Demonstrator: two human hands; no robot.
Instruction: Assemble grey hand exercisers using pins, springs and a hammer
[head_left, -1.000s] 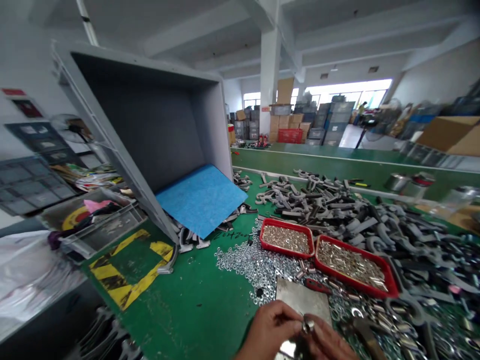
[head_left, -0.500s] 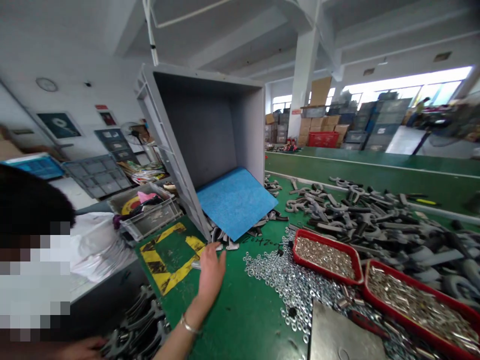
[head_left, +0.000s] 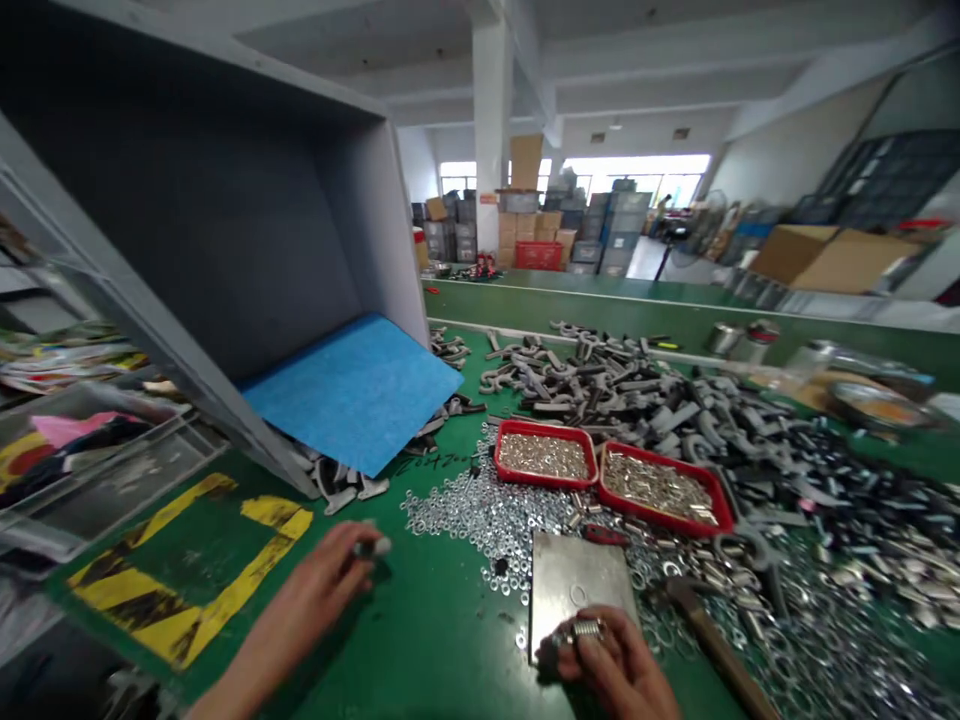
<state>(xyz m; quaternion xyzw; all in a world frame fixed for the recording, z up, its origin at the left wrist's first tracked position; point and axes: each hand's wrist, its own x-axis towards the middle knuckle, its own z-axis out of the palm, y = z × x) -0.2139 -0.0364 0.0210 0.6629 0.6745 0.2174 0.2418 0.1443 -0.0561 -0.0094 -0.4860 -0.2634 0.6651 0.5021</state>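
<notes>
Your right hand (head_left: 619, 668) curls around a small coiled metal piece (head_left: 586, 631), fingers and thumb pressed together on it just above a scuffed steel plate (head_left: 577, 590), while your left hand (head_left: 304, 600) pinches a small silver fitting (head_left: 373, 547) at its fingertips, out over bare green surface. The step in hand looks like handling these small parts one at a time at the near edge of the tabletop (head_left: 450, 625), and the next move calls for a steady pinch on both, since they are easily lost among the loose hardware nearby. Largest of all, a grey plastic crate (head_left: 187, 230) lies tipped at your left, its open side toward you, with a blue foam sheet (head_left: 352, 393) slanting out of it. Beyond the plate spreads a wide heap of dark grey shackle-like fittings (head_left: 607, 385), and two red trays (head_left: 596, 465) sit side by side, one of small nuts, the other of short bright pins. Loose washers (head_left: 465, 510) scatter around them, and a wooden-handled hammer (head_left: 716, 645) lies just right of the plate. Yellow-and-black hazard tape (head_left: 187, 590) marks the green surface. No brand or label reads clearly; handwritten marks (head_left: 439, 463) near the crate seem to begin 2024, and the rest is too blurred to tell.
</notes>
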